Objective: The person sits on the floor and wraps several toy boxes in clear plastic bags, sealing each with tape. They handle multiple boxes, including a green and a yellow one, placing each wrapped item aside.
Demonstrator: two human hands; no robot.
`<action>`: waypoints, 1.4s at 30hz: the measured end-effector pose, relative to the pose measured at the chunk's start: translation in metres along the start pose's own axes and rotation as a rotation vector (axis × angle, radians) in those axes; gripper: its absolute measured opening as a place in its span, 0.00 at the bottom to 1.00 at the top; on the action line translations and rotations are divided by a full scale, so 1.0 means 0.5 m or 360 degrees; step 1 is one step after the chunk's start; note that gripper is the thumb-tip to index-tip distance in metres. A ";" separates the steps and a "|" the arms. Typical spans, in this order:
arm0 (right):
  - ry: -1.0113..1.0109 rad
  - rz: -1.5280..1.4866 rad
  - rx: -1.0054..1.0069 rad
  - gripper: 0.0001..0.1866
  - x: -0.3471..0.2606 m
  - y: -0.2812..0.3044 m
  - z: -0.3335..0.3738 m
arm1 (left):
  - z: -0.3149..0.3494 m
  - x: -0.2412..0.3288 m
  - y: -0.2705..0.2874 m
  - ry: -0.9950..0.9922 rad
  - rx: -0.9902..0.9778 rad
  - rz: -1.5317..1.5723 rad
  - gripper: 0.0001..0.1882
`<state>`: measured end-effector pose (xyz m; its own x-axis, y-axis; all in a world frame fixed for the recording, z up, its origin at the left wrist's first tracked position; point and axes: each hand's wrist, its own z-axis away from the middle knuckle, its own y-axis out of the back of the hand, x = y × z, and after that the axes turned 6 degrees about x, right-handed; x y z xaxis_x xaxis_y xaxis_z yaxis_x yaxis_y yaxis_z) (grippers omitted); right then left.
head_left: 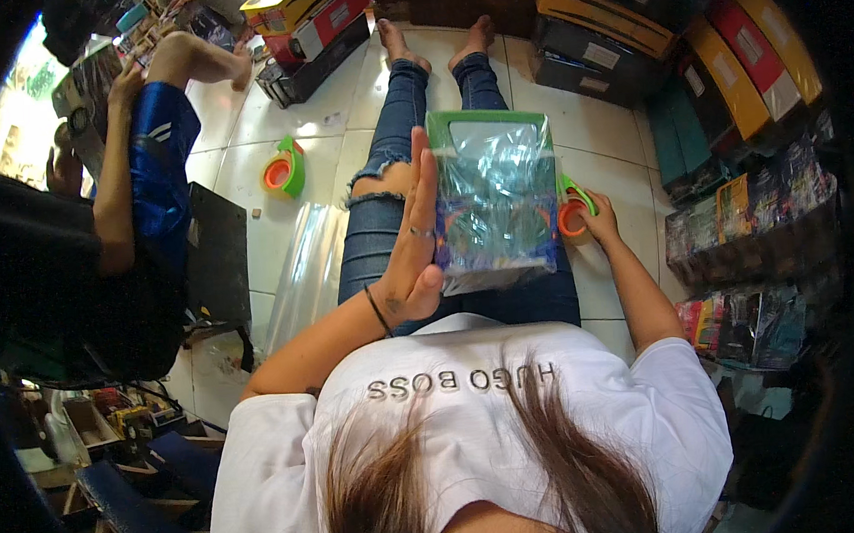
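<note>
Floor (623, 172): pale glossy tile, thin grout lines. On it, left of the outstretched legs (378, 235): green tape dispenser (295, 172) with an orange ring, small brown block (256, 214) near it, sheet of clear plastic film (303, 262) laid lengthwise by the left thigh. Far side: box stack (313, 62), yellow and red over black. Far right: more stacked boxes (594, 54), black and yellow. Second dispenser (574, 201) right of the legs; can't tell if it touches tile.
</note>
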<state>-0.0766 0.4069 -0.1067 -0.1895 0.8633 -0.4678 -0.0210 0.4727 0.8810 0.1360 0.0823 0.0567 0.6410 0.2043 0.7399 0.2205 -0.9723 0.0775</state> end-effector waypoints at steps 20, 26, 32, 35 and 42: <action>-0.0824 -0.2339 -0.0988 0.37 -0.447 -0.066 0.072 | -0.029 -0.105 0.024 0.2020 0.0473 0.1090 0.40; -0.0057 -0.2653 -0.1337 0.31 -0.453 -0.008 -0.046 | -0.075 -0.155 0.033 0.0949 0.0420 0.0413 0.49; 0.0281 -0.1470 -0.1174 0.36 -0.605 0.179 -0.135 | -0.070 -0.165 0.026 -0.0448 0.0503 -0.1479 0.66; 0.0585 -0.1255 -0.0255 0.40 -0.666 0.111 -0.151 | -0.016 -0.204 -0.024 -0.0663 0.0343 -0.1914 0.67; 0.0864 -0.1296 -0.0901 0.27 -0.637 -0.116 -0.154 | 0.120 -0.175 -0.087 0.0177 -0.0710 -0.1911 0.61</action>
<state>-0.0907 0.0908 -0.0035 -0.3147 0.0787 -0.9459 -0.7484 0.5924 0.2983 0.1142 0.1135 -0.0516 0.1434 0.9845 0.1007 0.3363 -0.1441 0.9307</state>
